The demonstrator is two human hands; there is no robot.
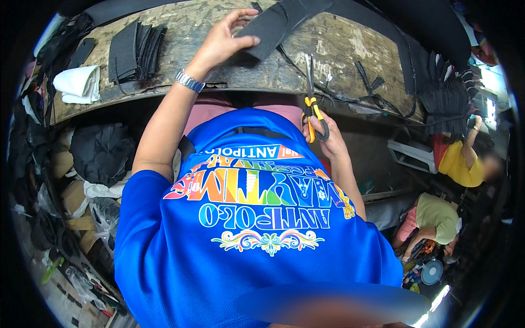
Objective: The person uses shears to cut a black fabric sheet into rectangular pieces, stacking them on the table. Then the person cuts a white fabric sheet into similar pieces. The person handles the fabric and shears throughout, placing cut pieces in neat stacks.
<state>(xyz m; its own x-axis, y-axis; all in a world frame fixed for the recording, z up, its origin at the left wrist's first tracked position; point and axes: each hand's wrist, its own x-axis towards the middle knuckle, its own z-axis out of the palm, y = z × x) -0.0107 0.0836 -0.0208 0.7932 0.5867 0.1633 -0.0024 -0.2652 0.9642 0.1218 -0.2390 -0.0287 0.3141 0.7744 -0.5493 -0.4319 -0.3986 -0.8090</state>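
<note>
My left hand (223, 41) is over the worktable with its thumb and fingers at the left end of a black ribbed fabric piece (269, 36). The piece is raised slightly and reaches toward the far side. By the table's near edge, my right hand (332, 140) grips scissors (312, 107) with yellow-and-black handles. Their blades point away from me, nearly together, and stay apart from the fabric. Thin black strips (374, 87) lie on the wood to the right of the scissors.
A stack of black fabric pieces (135, 52) and a folded white cloth (80, 83) lie on the worn wooden table (188, 27) at left. A black bundle (447, 104) hangs at its right end. Two people (460, 164) sit at right; dark scraps (102, 153) are heaped at left.
</note>
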